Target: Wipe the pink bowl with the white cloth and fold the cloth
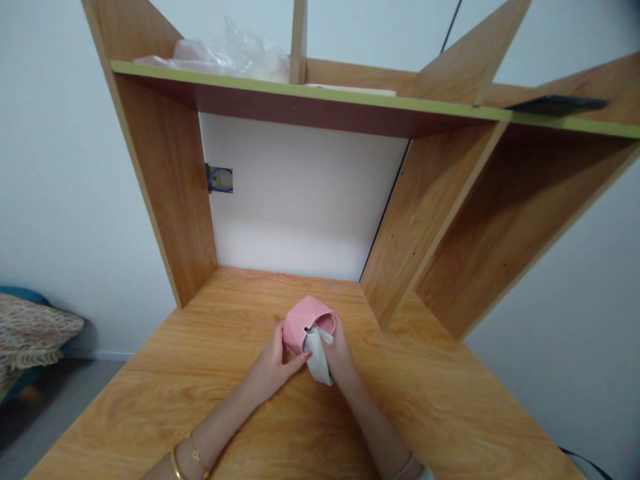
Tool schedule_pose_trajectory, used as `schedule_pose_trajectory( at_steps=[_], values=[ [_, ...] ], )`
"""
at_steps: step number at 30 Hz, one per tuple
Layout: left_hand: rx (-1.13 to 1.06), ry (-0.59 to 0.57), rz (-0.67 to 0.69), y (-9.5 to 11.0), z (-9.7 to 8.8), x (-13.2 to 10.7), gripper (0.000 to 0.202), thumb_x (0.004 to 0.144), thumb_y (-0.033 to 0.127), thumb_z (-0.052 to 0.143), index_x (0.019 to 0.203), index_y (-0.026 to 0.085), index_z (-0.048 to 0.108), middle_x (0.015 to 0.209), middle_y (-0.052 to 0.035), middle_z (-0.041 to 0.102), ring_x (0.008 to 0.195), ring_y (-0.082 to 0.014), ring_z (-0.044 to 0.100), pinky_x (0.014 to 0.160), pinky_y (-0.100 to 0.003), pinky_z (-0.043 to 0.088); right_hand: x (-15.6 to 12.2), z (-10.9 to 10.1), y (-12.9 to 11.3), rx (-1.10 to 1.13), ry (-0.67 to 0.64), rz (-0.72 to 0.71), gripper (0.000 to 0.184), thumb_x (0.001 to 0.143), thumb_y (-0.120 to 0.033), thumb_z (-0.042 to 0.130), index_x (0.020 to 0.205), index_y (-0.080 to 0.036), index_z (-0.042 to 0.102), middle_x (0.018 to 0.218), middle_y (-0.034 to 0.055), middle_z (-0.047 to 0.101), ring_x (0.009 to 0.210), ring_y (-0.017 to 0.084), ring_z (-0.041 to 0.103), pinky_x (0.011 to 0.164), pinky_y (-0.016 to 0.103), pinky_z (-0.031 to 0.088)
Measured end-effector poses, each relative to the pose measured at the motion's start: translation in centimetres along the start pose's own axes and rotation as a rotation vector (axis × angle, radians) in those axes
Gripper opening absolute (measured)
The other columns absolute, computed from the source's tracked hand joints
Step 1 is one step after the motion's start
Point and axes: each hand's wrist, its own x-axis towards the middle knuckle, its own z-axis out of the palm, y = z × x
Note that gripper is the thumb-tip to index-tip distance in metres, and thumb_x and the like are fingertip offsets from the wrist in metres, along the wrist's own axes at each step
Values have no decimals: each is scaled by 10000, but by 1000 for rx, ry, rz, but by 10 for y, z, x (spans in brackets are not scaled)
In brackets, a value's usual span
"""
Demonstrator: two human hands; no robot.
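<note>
While fingers (279, 337) grip box (302, 319), desk (210, 360) surrounds.

Desktop (165, 373) leaves room leftward; divider (415, 220) seemingly blocks the back right.

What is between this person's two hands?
In the head view, a pink faceted holder sits between the left hand and right hand, with a white tissue-like piece at its opening.

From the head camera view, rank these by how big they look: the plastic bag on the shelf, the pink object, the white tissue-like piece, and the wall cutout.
1. Plastic bag
2. Pink object
3. White tissue-like piece and wall cutout: too alike to rank.
</note>
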Motion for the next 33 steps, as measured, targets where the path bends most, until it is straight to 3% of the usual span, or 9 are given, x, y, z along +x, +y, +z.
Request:
schedule_pose_trajectory(
  at_steps=[4, 11, 17, 29, 33],
  values=[
    [39, 36, -2, 1, -1, 1, 514, 721, 371, 594, 1143, 146, 405, 1062, -98, 570, 941, -210, 547, 804, -314, 425, 0, -5, -8, -100, -22, 63, 666, 681, -312, 575, 1280, -188, 312, 1126, 95, 562, 970, 220, 565, 794, 323, 449],
    [101, 79, -57, -3, -3, 3, 482, 694, 366, 602, 1089, 129, 461, 850, -59, 641, 667, -161, 595, 600, -251, 466, 1, -16, -24, -289, -80, 40, 698, 688, -285, 560, 1316, -190, 270, 896, 51, 628, 779, 202, 608, 689, 295, 450],
    [171, 69, -32, 1, -7, 2, 489, 679, 323, 590, 1124, 145, 492, 1041, -97, 622, 918, -235, 589, 795, -328, 460, 2, -19, -26, -451, -107, 23, 660, 689, -287, 563, 1298, -190, 325, 689, 9, 606, 642, 205, 590, 599, 294, 432],
    [235, 45, 9, 2, -9, 0, 595, 686, 358, 591, 1227, 177, 425, 1178, -87, 555, 1039, -241, 536, 909, -355, 399, -2, -17, -21, -473, -186, -6, 601, 741, -238, 497, 1314, -190, 323, 854, 65, 652, 769, 226, 612, 678, 312, 439],
    [198, 55, 30, -2, -9, 1, 616, 716, 357, 577, 1261, 165, 364, 1219, -104, 511, 1064, -241, 509, 907, -355, 389, -2, -16, -18, -382, -167, -16, 590, 740, -205, 474, 1310, -190, 322, 970, 68, 635, 876, 212, 595, 761, 317, 434]
  ],
)
